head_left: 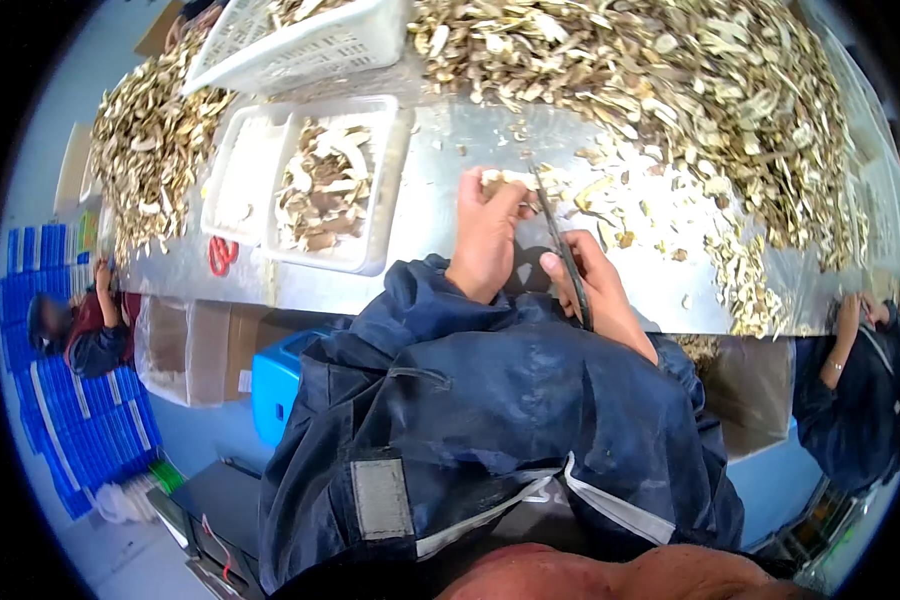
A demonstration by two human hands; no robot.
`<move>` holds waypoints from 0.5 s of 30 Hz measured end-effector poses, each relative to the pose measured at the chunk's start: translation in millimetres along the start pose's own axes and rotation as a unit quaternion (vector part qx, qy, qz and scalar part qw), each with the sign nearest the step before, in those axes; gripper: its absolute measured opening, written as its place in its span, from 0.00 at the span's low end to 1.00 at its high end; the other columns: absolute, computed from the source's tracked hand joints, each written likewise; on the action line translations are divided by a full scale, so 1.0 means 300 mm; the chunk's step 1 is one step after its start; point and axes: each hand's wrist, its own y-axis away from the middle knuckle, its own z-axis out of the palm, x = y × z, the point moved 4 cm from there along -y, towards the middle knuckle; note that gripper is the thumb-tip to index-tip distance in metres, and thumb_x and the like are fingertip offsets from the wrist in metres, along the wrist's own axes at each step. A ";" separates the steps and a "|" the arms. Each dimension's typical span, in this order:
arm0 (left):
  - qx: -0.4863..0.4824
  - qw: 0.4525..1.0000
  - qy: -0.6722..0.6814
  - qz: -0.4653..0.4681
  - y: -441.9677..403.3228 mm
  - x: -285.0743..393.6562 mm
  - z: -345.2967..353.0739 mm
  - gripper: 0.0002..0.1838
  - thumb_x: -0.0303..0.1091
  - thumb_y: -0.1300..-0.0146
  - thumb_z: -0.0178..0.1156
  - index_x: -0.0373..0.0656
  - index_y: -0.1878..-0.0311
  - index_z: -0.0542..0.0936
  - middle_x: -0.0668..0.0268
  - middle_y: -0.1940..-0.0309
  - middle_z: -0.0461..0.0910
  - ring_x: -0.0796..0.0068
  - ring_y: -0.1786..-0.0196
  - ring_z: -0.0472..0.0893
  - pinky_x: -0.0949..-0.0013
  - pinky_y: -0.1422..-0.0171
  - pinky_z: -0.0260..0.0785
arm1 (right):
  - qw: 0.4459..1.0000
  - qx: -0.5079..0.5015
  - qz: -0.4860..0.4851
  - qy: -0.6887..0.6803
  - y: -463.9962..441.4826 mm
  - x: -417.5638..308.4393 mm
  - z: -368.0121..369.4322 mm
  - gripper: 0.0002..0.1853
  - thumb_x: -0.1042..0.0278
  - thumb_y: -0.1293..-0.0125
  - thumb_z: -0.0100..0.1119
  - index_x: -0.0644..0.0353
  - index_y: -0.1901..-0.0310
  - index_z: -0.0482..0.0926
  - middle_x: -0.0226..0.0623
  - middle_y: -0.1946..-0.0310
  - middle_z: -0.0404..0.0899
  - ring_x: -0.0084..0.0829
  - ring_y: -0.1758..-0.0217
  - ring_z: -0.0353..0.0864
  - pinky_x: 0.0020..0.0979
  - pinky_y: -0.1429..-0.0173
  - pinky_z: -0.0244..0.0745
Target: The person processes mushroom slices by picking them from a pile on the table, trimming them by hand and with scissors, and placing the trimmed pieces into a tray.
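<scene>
My left hand (pixel 486 228) is closed, pinching a pale dried mushroom slice (pixel 494 179) between thumb and fingers above the metal table (pixel 440 150). My right hand (pixel 598 286) is wrapped round a long, thin, dark tool (pixel 553 222). Its upper end reaches up beside the left fingertips; whether it is a knife or tweezers I cannot tell. Pale mushroom slices (pixel 650 205) lie scattered just right of the tool. To the left of my left hand stands a white divided tray (pixel 395 190) with mushroom pieces (pixel 320 190) in its right compartment.
A large heap of sliced mushrooms (pixel 660 60) covers the back right, another heap (pixel 155 140) the left. A white perforated basket (pixel 320 45) stands behind the tray. Red-handled scissors (pixel 222 256) lie near the table edge. Other people work at the left (pixel 100 320) and right (pixel 855 390).
</scene>
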 end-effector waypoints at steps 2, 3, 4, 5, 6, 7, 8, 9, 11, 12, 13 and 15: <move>-0.003 1.000 0.003 -0.018 -0.004 -0.003 -0.011 0.15 0.21 0.33 0.59 0.42 0.44 0.71 0.64 0.60 0.79 0.73 0.59 0.80 0.69 0.57 0.72 | 1.000 0.005 0.023 0.012 0.008 -0.014 0.003 0.22 0.50 0.27 0.63 0.61 0.48 0.72 0.26 0.75 0.70 0.18 0.74 0.66 0.25 0.71 0.60; -0.005 1.000 0.004 -0.028 -0.007 -0.006 -0.017 0.16 0.22 0.32 0.58 0.42 0.43 0.71 0.64 0.61 0.79 0.73 0.59 0.80 0.69 0.57 0.72 | 1.000 0.012 0.020 0.005 0.005 -0.003 0.007 0.22 0.51 0.28 0.64 0.62 0.48 0.72 0.26 0.76 0.71 0.18 0.76 0.66 0.25 0.73 0.60; -0.007 0.999 0.008 -0.036 -0.010 -0.008 -0.022 0.16 0.22 0.32 0.58 0.41 0.43 0.71 0.64 0.61 0.79 0.73 0.59 0.80 0.70 0.57 0.72 | 1.000 0.011 0.024 0.008 0.004 0.000 0.009 0.22 0.51 0.28 0.64 0.62 0.48 0.73 0.27 0.76 0.71 0.18 0.77 0.66 0.24 0.74 0.59; -0.007 0.999 0.013 -0.044 -0.010 -0.010 -0.028 0.16 0.23 0.32 0.58 0.41 0.43 0.71 0.64 0.61 0.79 0.73 0.59 0.80 0.70 0.57 0.72 | 0.999 0.009 0.029 0.010 0.002 0.001 0.009 0.22 0.51 0.28 0.64 0.62 0.47 0.73 0.27 0.76 0.71 0.18 0.78 0.66 0.24 0.75 0.59; -0.009 0.998 0.017 -0.053 -0.012 -0.012 -0.037 0.16 0.23 0.32 0.58 0.40 0.42 0.71 0.64 0.61 0.79 0.73 0.60 0.80 0.70 0.57 0.72 | 0.999 0.008 0.034 0.013 0.000 0.002 0.011 0.22 0.51 0.28 0.64 0.62 0.47 0.73 0.27 0.76 0.71 0.17 0.79 0.66 0.24 0.76 0.59; -0.018 0.998 0.015 -0.055 -0.016 -0.015 -0.046 0.14 0.24 0.31 0.57 0.39 0.44 0.72 0.64 0.60 0.79 0.73 0.59 0.80 0.70 0.57 0.71 | 0.999 0.011 0.031 0.008 -0.002 0.006 0.015 0.22 0.51 0.28 0.64 0.62 0.48 0.73 0.27 0.77 0.71 0.17 0.79 0.66 0.24 0.77 0.58; -0.016 0.998 0.014 -0.058 -0.017 -0.014 -0.055 0.14 0.24 0.31 0.56 0.39 0.44 0.72 0.63 0.60 0.79 0.73 0.59 0.80 0.70 0.57 0.71 | 0.999 0.014 0.029 0.003 -0.005 0.013 0.019 0.21 0.51 0.27 0.63 0.62 0.48 0.73 0.26 0.77 0.71 0.17 0.80 0.65 0.23 0.77 0.58; -0.014 0.998 0.013 -0.062 -0.014 -0.012 -0.061 0.13 0.25 0.31 0.55 0.39 0.44 0.72 0.63 0.61 0.78 0.73 0.59 0.79 0.70 0.57 0.71 | 0.999 0.017 0.026 -0.003 -0.011 0.019 0.021 0.20 0.52 0.27 0.63 0.61 0.49 0.73 0.26 0.78 0.70 0.16 0.81 0.65 0.23 0.78 0.58; -0.015 0.997 0.026 -0.069 -0.007 -0.005 -0.077 0.13 0.26 0.30 0.54 0.39 0.44 0.72 0.62 0.61 0.79 0.73 0.59 0.80 0.70 0.57 0.71 | 0.998 0.017 0.024 -0.050 -0.025 0.030 0.021 0.18 0.53 0.26 0.62 0.61 0.51 0.74 0.25 0.78 0.69 0.16 0.81 0.64 0.23 0.78 0.57; -0.018 0.996 0.040 -0.074 -0.003 0.003 -0.092 0.13 0.27 0.30 0.53 0.40 0.44 0.72 0.62 0.61 0.79 0.72 0.59 0.80 0.71 0.56 0.72 | 0.997 0.018 0.023 -0.075 -0.029 0.031 0.023 0.17 0.54 0.26 0.62 0.61 0.52 0.74 0.25 0.79 0.69 0.16 0.81 0.64 0.23 0.79 0.57; -0.021 0.995 0.054 -0.079 -0.002 0.013 -0.107 0.13 0.28 0.30 0.53 0.40 0.43 0.72 0.61 0.61 0.79 0.72 0.59 0.80 0.71 0.56 0.72 | 0.995 0.022 0.035 -0.092 -0.029 0.028 0.024 0.16 0.55 0.26 0.61 0.60 0.52 0.74 0.25 0.79 0.68 0.16 0.82 0.64 0.23 0.79 0.57; -0.016 0.994 0.083 -0.070 -0.009 0.054 -0.157 0.13 0.29 0.30 0.53 0.40 0.44 0.72 0.61 0.60 0.79 0.69 0.57 0.81 0.69 0.54 0.74 | 0.990 0.030 0.059 -0.128 -0.030 0.018 0.028 0.15 0.56 0.26 0.61 0.60 0.53 0.74 0.24 0.79 0.68 0.16 0.83 0.63 0.23 0.80 0.56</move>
